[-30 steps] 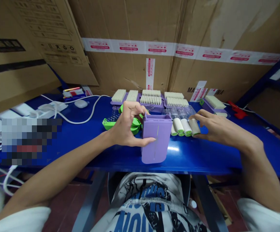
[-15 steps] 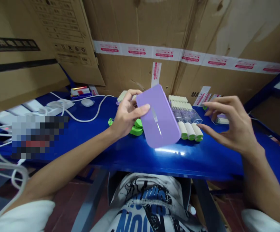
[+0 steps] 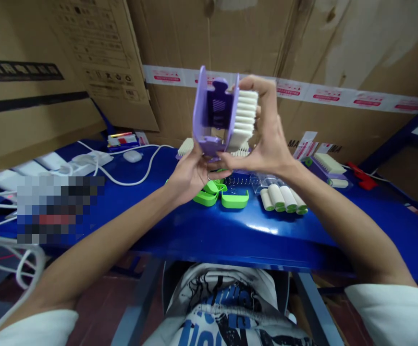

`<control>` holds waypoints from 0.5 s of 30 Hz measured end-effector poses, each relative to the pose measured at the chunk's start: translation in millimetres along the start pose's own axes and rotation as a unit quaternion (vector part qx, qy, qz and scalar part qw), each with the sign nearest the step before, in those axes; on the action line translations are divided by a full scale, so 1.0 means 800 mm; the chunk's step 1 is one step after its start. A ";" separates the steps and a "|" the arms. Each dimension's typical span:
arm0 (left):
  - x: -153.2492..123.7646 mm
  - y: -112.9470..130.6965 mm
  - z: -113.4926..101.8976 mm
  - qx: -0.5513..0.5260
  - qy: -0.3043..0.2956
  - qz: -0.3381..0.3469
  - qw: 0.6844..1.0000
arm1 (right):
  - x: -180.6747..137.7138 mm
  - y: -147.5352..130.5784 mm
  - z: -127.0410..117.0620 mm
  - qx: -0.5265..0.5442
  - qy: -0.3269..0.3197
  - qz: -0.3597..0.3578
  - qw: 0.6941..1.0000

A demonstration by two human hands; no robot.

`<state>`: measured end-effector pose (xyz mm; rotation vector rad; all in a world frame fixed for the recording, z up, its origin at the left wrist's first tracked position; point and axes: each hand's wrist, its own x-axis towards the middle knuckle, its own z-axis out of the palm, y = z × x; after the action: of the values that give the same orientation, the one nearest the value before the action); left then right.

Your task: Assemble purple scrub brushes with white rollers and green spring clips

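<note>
I hold a purple plastic case (image 3: 212,113) up in front of me, its open inside turned toward me. My left hand (image 3: 190,170) grips its lower end from below. My right hand (image 3: 266,139) is wrapped round a white bristle brush pad (image 3: 243,120) and presses it against the case's right side. Under my hands on the blue table (image 3: 230,230) lie green plastic pieces (image 3: 227,194) and several white rollers with green ends (image 3: 283,198).
More purple-backed white brushes (image 3: 326,163) lie at the table's back right, with clear plastic trays (image 3: 252,180) behind the rollers. White cables (image 3: 122,168), a white mouse (image 3: 132,155) and chargers crowd the left side. Large cardboard boxes (image 3: 302,48) wall the back.
The case rose from standing on the table to in front of me and turned its open side toward me. My right hand left the rollers and now holds a brush pad against it.
</note>
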<state>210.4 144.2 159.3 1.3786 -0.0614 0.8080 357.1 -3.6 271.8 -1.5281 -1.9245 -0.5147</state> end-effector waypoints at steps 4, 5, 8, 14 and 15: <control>0.020 0.013 -0.029 0.034 0.040 -0.021 0.998 | 0.000 0.027 -0.065 -0.037 -0.052 -0.005 0.998; 0.028 0.016 -0.043 0.059 0.076 -0.010 0.995 | -0.002 0.043 -0.082 -0.109 -0.070 0.015 0.991; 0.052 0.021 -0.098 0.175 0.237 0.002 0.956 | -0.010 0.106 -0.117 -0.277 -0.191 0.135 0.932; 0.077 0.004 -0.171 0.367 0.326 -0.158 0.857 | -0.052 0.252 -0.104 -0.351 -0.315 0.311 0.825; 0.077 -0.001 -0.172 0.368 0.310 -0.184 0.857 | -0.060 0.270 -0.097 -0.339 -0.323 0.320 0.824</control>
<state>199.6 294.7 156.1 1.6827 1.0892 0.9507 589.7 -33.4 280.0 -2.9762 -1.5247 -0.4118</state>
